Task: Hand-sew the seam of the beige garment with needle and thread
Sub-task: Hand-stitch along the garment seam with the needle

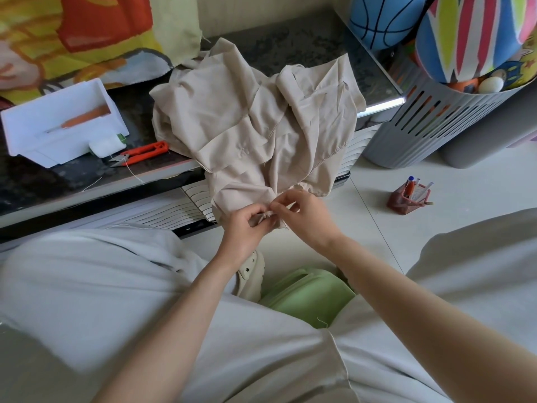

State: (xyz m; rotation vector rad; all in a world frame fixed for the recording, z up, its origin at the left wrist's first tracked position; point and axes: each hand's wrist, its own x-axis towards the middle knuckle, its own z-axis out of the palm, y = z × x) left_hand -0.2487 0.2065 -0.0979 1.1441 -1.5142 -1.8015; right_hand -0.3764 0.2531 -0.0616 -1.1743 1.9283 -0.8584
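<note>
The beige garment (250, 123) lies crumpled on the dark table (43, 181) and hangs over its front edge. My left hand (245, 225) pinches the frayed lower edge of the garment. Close beside it on the right, my right hand (302, 213) holds its fingertips pinched together at the same bit of fabric. Whether they hold the needle I cannot tell: needle and thread are too small to make out there.
Orange thread snips (142, 152) and loose thread lie left of the garment, beside a white box (62, 123) with an orange tool inside. A grey slatted basket (436, 120) of toys stands at the right, a red pen holder (408, 196) on the floor, and a green stool (308, 295) under my arms.
</note>
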